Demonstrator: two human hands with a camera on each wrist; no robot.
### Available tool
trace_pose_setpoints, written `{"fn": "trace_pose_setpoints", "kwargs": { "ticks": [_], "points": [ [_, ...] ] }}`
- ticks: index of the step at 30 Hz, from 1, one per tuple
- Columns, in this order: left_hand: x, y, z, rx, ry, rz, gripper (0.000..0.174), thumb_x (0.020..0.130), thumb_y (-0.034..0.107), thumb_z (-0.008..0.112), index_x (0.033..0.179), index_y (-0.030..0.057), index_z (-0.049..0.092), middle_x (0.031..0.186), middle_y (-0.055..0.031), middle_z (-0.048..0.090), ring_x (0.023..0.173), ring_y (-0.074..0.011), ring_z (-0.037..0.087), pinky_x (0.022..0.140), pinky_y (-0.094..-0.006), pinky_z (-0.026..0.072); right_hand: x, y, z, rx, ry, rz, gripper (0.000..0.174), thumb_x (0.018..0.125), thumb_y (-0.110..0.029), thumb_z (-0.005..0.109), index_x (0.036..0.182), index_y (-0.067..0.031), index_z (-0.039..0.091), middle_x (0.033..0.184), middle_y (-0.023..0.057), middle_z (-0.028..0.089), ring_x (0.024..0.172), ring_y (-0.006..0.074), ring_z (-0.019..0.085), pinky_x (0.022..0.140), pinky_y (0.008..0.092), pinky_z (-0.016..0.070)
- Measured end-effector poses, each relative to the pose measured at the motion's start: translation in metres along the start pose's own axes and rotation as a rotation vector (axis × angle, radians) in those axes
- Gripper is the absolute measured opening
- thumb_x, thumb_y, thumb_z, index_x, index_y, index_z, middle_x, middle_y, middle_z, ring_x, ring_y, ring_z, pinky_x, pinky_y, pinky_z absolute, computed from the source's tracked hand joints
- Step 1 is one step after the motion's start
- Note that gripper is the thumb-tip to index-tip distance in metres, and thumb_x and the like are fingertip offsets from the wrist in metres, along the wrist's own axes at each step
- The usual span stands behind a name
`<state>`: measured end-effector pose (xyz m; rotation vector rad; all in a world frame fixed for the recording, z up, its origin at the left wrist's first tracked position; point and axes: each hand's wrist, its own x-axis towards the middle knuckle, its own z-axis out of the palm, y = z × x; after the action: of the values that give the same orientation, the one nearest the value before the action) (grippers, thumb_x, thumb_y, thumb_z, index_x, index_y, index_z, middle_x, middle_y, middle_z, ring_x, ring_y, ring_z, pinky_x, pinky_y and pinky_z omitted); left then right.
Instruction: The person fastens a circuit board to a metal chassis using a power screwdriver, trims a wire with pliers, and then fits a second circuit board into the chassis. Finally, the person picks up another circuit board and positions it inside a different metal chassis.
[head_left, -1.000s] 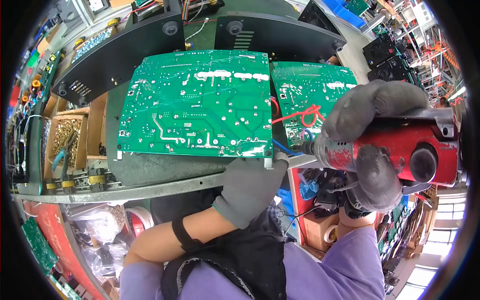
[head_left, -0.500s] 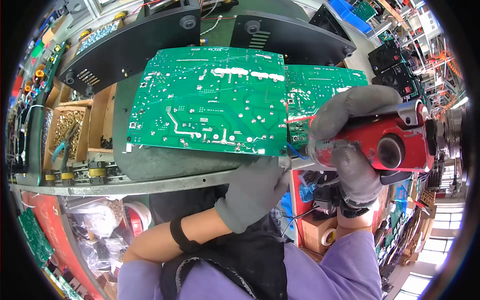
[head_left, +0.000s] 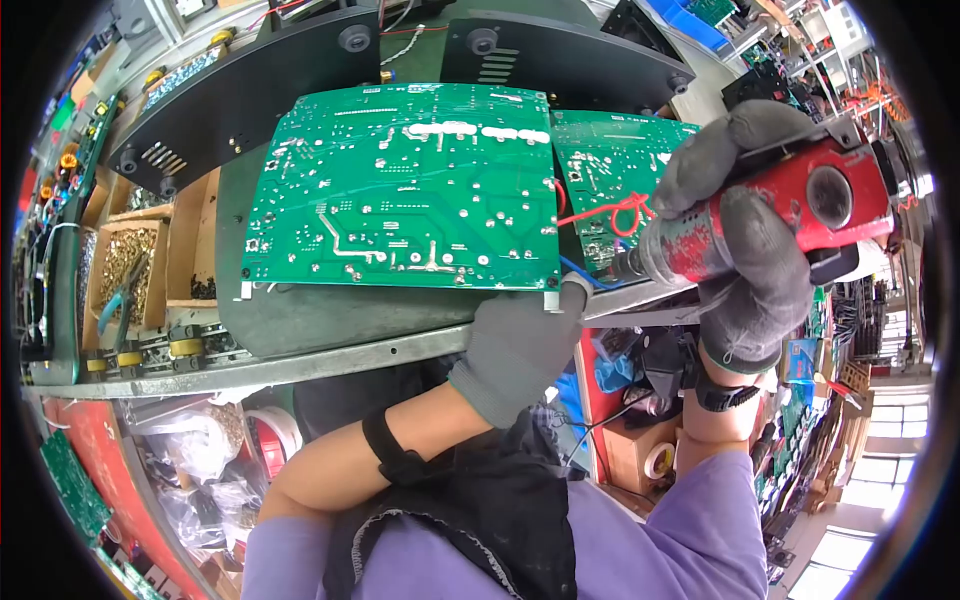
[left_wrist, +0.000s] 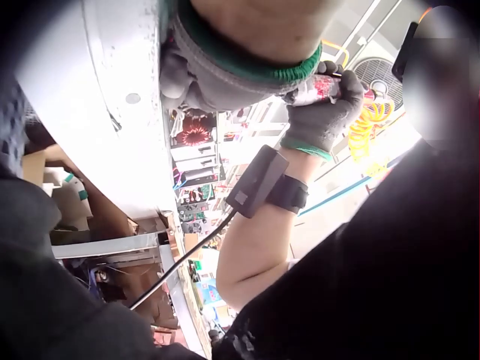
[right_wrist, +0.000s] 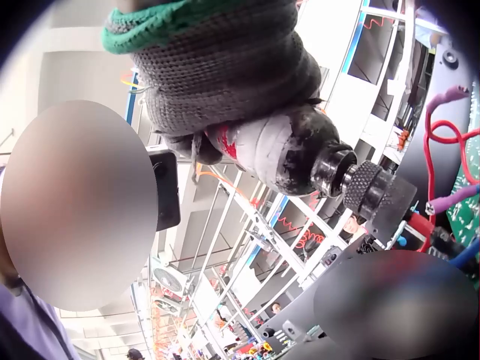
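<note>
The board [head_left: 400, 190] lies solder-side up on the table [head_left: 300, 365]. The left hand [head_left: 520, 345] sets its thumb on the near right corner, likely to steady it. Its fingers are hidden below the edge, so its grip cannot be told. The right hand [head_left: 745, 240] has its grip clamped round a red driver [head_left: 790, 210], nose aimed at that corner.
</note>
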<state>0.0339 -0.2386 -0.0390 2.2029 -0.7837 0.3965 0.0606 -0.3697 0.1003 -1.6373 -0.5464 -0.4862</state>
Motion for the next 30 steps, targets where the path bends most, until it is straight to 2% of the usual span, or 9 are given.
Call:
{"fn": "trace_pose_setpoints", "kwargs": {
  "ticks": [6,8,9,11,15,17,20,27,30],
  "points": [
    [0.004,0.002,0.003,-0.216,0.119,-0.047,0.01,0.08,0.003,0.065,0.089,0.0051,0.061,0.068,-0.0114,0.061,0.058,-0.0224,0.063,0.052,-0.0337,0.0494,-0.002,0.003,0.003,-0.111,0.094,0.021,0.049,0.077,-0.017,0.066,0.119,0.0025,0.052,0.08,0.0148,0.059,0.068,0.0201,0.057,0.059,0.0316,0.0491],
    [0.003,0.002,0.004,-0.673,0.055,-0.276,0.008,0.083,-0.002,0.061,0.091,-0.0001,0.059,0.076,-0.011,0.064,0.068,-0.0166,0.066,0.06,-0.0296,0.053,-0.003,0.003,0.004,-0.146,0.092,-0.003,0.048,0.077,-0.017,0.065,0.119,0.0024,0.052,0.08,0.0144,0.06,0.069,0.0202,0.058,0.059,0.0316,0.0492],
    [0.003,0.004,0.004,-0.672,0.059,-0.279,0.008,0.083,-0.002,0.061,0.091,-0.0001,0.059,0.076,-0.011,0.064,0.068,-0.0166,0.066,0.06,-0.0296,0.053,-0.003,0.004,0.004,-0.144,0.087,-0.009,0.048,0.077,-0.017,0.065,0.119,0.0023,0.052,0.08,0.0142,0.06,0.069,0.0202,0.058,0.059,0.0316,0.0492],
    [0.005,0.012,0.005,-1.157,-0.007,-0.621,0.006,0.085,-0.002,0.058,0.091,-0.0046,0.057,0.079,-0.0096,0.064,0.076,-0.0148,0.066,0.067,-0.0271,0.055,-0.002,0.005,0.003,-0.151,0.067,-0.02,0.048,0.077,-0.017,0.065,0.119,0.0022,0.053,0.08,0.0141,0.06,0.069,0.0202,0.058,0.059,0.0316,0.0493],
    [0.007,0.018,0.002,-1.278,-0.03,-0.679,0.006,0.087,-0.002,0.058,0.091,-0.0059,0.055,0.081,-0.011,0.064,0.077,-0.0176,0.067,0.071,-0.0279,0.0573,0.001,0.002,0.002,-0.189,0.019,-0.044,0.048,0.077,-0.018,0.066,0.119,0.0023,0.052,0.081,0.0144,0.06,0.068,0.0203,0.058,0.058,0.0314,0.0497],
    [0.007,0.021,0.001,-1.516,0.075,-0.775,0.006,0.088,-0.002,0.058,0.092,-0.0058,0.055,0.083,-0.0125,0.064,0.077,-0.0185,0.068,0.07,-0.0292,0.0586,-0.003,0.005,0.006,-0.142,0.057,-0.025,0.049,0.077,-0.018,0.066,0.119,0.0024,0.052,0.081,0.0148,0.06,0.068,0.0203,0.058,0.057,0.0312,0.0499],
    [0.014,0.029,-0.002,-1.474,0.052,-0.899,0.005,0.09,-0.001,0.056,0.092,-0.0061,0.055,0.086,-0.0135,0.063,0.078,-0.0195,0.068,0.07,-0.0311,0.06,-0.005,0.004,0.008,-0.101,0.083,0.013,0.049,0.078,-0.017,0.065,0.12,0.0025,0.051,0.082,0.0151,0.06,0.068,0.0202,0.058,0.055,0.031,0.0502],
    [0.013,0.029,0.007,-1.459,0.072,-0.872,0.006,0.089,0.001,0.058,0.091,-0.0048,0.056,0.083,-0.0129,0.063,0.075,-0.0195,0.067,0.068,-0.0302,0.0595,-0.003,0.003,0.011,0.038,-0.005,0.042,0.047,0.079,-0.015,0.064,0.121,0.0028,0.05,0.082,0.0152,0.059,0.068,0.02,0.058,0.056,0.031,0.0508],
    [0.014,0.032,0.012,-1.53,0.2,-0.894,0.01,0.085,0.003,0.06,0.077,-0.0026,0.059,0.067,-0.0079,0.062,0.064,-0.0128,0.063,0.059,-0.0262,0.0497,-0.001,-0.001,0.009,-0.012,-0.04,0.023,0.047,0.079,-0.015,0.063,0.12,0.003,0.05,0.082,0.015,0.059,0.069,0.0201,0.058,0.056,0.031,0.0505]
  ]
}}
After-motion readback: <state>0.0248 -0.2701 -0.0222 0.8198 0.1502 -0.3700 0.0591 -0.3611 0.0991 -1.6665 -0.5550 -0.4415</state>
